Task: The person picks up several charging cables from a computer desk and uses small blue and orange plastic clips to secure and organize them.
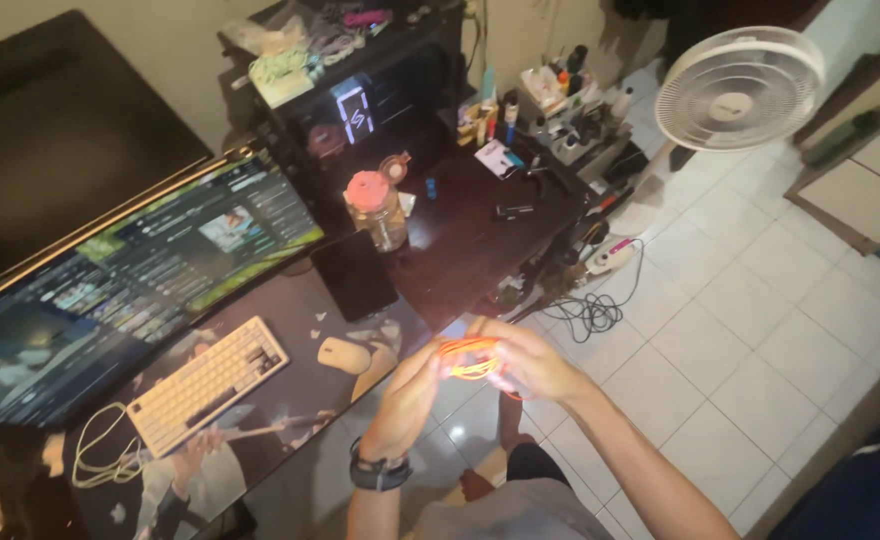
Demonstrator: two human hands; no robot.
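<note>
Both the left hand [412,388] and the right hand [526,362] are clamping the coiled orange cable [468,358] between them, right hand gripping its far side.

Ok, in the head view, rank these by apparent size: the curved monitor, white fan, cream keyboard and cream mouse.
1. Curved monitor, nearest the camera.
2. White round fan, farther off, so likely understated.
3. Cream keyboard.
4. Cream mouse, smallest.
</note>
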